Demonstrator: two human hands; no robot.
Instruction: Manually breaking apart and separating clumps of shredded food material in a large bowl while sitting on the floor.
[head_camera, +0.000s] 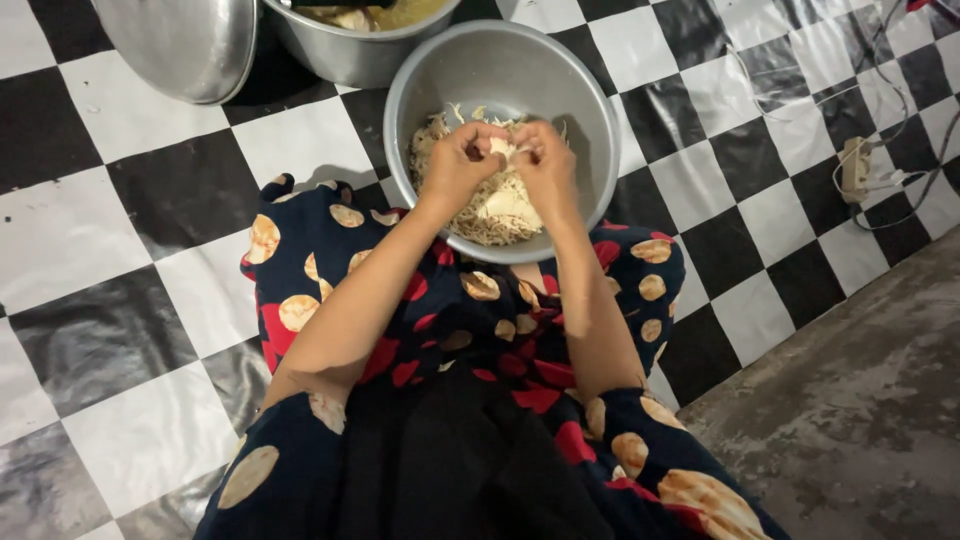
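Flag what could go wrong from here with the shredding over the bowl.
1. Both hands, left hand and right hand, pull a pale piece above the metal bowl; shreds could fall onto the patterned dress.
2. The bowl rests at the lap's edge and might tip.

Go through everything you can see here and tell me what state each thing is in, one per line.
Bowl: upright, partly filled with shredded pale food.
Shreds: heaped in the bowl.
Piece: pinched between both hands over the bowl.
Left hand: closed on the piece.
Right hand: closed on the piece.
Pot: uncovered, food inside.
Lid: off, lying beside the pot.
Power strip: on the mat, cables attached.
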